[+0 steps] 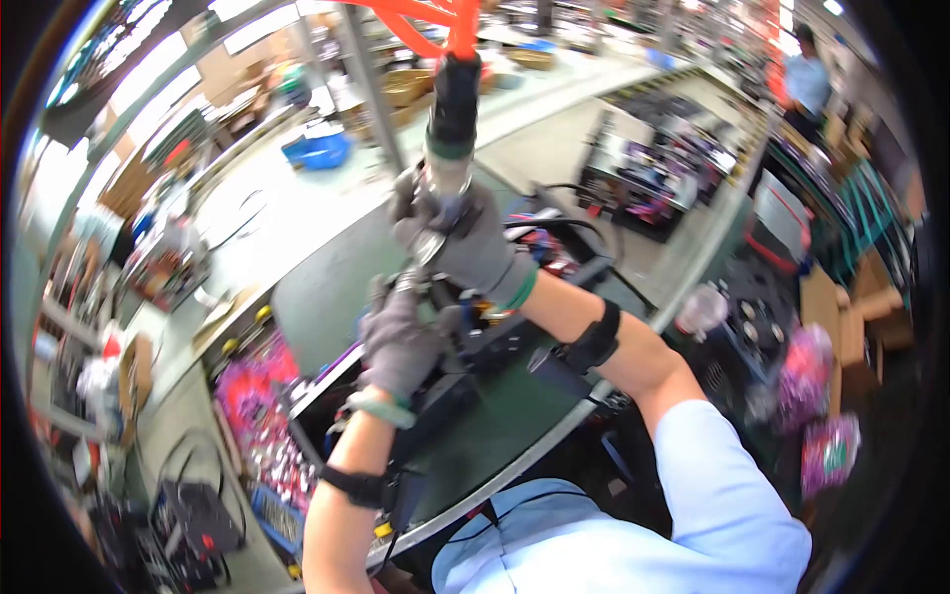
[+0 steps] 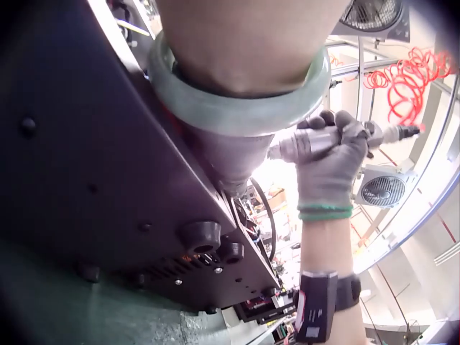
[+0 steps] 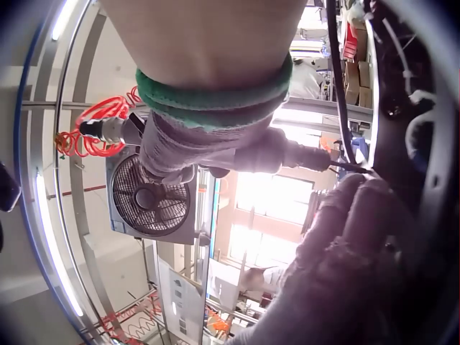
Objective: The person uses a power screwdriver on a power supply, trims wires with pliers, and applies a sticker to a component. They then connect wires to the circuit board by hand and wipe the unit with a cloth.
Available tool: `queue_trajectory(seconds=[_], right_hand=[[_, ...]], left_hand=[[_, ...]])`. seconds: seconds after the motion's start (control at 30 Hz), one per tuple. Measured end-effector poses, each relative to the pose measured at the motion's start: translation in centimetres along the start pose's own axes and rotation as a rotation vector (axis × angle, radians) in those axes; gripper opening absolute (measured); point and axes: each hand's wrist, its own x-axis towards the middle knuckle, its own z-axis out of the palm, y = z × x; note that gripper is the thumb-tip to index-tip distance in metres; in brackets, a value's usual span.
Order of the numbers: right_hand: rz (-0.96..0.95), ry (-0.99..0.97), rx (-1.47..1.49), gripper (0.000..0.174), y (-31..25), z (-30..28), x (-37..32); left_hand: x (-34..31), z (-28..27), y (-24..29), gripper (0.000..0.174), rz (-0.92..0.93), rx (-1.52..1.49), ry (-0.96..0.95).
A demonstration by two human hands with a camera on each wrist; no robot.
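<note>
My gloved right hand (image 1: 480,247) grips an air screwdriver (image 2: 316,142), fingers wrapped round its body, as the left wrist view shows. A thin bit (image 3: 345,166) sticks out of its nose. My gloved left hand (image 1: 399,342) is just below the tool in the head view. In the right wrist view its fingertips (image 3: 374,185) are right at the end of the bit; I cannot tell whether they pinch something there. Beside the left hand stands a black metal case (image 2: 93,144) with rubber feet, its inside partly hidden by the hands.
A red coiled air hose (image 3: 104,118) leads off the screwdriver. On the green-topped bench (image 1: 332,267), cables and parts lie near the case. An opened unit full of parts (image 1: 658,163) stands at the back right, with a pink-lined bin of small parts (image 1: 257,406) at left.
</note>
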Motion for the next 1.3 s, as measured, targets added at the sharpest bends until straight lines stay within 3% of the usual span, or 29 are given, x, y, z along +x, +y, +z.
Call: queue_trajectory(seconds=[0.07,0.13,0.17,0.2,0.23,0.33,0.4,0.53,0.6,0.63,0.7,0.73,0.77,0.9,0.93,0.97,1.0,1.03,1.1,1.13,1.2,1.23,1.3], right_hand=[[-0.078,0.046,-0.024,0.033,-0.5,-2.2,-1.8],[-0.145,0.237,-0.109,0.025,-3.7,-3.8,-1.8],[-0.099,0.316,-0.002,0.025,-5.8,-5.0,-1.9],[-0.055,0.387,0.124,0.025,-8.4,-5.8,-1.8],[0.0,0.402,0.05,0.023,-12.6,-6.5,-2.4],[-0.095,0.353,-0.349,0.024,-17.0,-12.9,-5.2],[-0.012,0.45,-0.552,0.026,-19.6,-16.1,-8.4],[0.015,0.642,-0.747,0.032,-19.5,-24.9,-15.1],[-0.208,0.788,-0.902,0.025,-17.4,-28.3,-17.6],[-0.091,0.791,-1.081,0.02,-16.2,-31.5,-19.9],[0.344,0.684,-1.281,0.023,-16.0,-34.3,-22.8],[0.131,0.42,-1.776,0.029,-13.6,-40.6,-25.8],[0.117,0.384,-1.688,0.029,-12.8,-42.2,-26.1],[0.093,0.236,-1.144,0.041,-12.5,-42.1,-22.7],[0.339,-0.242,-0.332,0.031,-12.4,-39.5,-19.6],[0.317,-0.117,-0.699,0.034,-13.8,-40.4,-21.2],[0.285,-0.016,-0.947,0.036,-14.4,-40.8,-22.4],[0.241,0.06,-1.135,0.039,-14.8,-41.3,-23.4],[0.082,0.235,-1.482,0.044,-16.1,-39.3,-24.4],[-0.023,0.345,-1.614,0.047,-17.0,-35.8,-24.3],[-0.207,0.491,-1.726,0.053,-19.1,-25.8,-23.2],[-0.299,0.513,-1.718,0.055,-20.1,-20.5,-22.5],[-0.5,0.418,-1.598,0.053,-20.0,-11.0,-21.1]], left_hand=[[0.3,0.6,-0.9,0.065,0.144,-0.053,0.025],[0.8,1.0,-1.7,0.062,0.291,-0.062,0.052],[0.9,1.1,-1.9,0.063,0.412,-0.032,0.124],[0.7,0.8,-1.6,0.061,0.403,-0.031,0.097],[0.8,1.0,-1.6,0.06,0.4,0.019,0.107],[0.7,1.2,-1.4,0.058,0.401,0.069,0.145],[0.5,1.2,-1.2,0.058,0.403,0.066,0.169],[0.2,0.0,0.2,0.051,0.385,0.105,0.106],[-0.5,-0.3,0.4,0.043,0.45,0.199,0.194],[-0.9,-0.5,0.4,0.037,0.475,0.125,0.159],[-2.8,-1.3,0.9,0.031,0.659,-0.168,0.246],[-4.3,-3.0,0.8,0.031,0.732,-0.114,0.321],[-5.9,-4.6,0.9,0.031,0.801,-0.058,0.404],[-13.7,-11.2,-6.7,0.046,0.497,-0.139,0.535],[-15.9,-12.3,-10.1,0.042,0.443,-0.109,0.619],[-18.4,-12.9,-13.2,0.038,0.267,-0.23,0.639],[-21.5,-13.2,-15.4,0.033,-0.029,-0.56,0.636],[-23.6,-13.2,-18.0,0.029,-0.118,-0.636,0.664],[-29.1,-12.7,-23.7,0.024,-0.333,-0.5,0.647],[-31.5,-12.2,-25.2,0.024,-0.518,-0.432,0.628],[-36.3,-9.7,-29.2,0.024,-0.584,-0.386,0.717],[-38.7,-8.8,-30.7,0.023,-0.55,-0.185,0.743],[-42.1,-8.0,-30.8,0.027,-0.757,-0.148,0.72]])
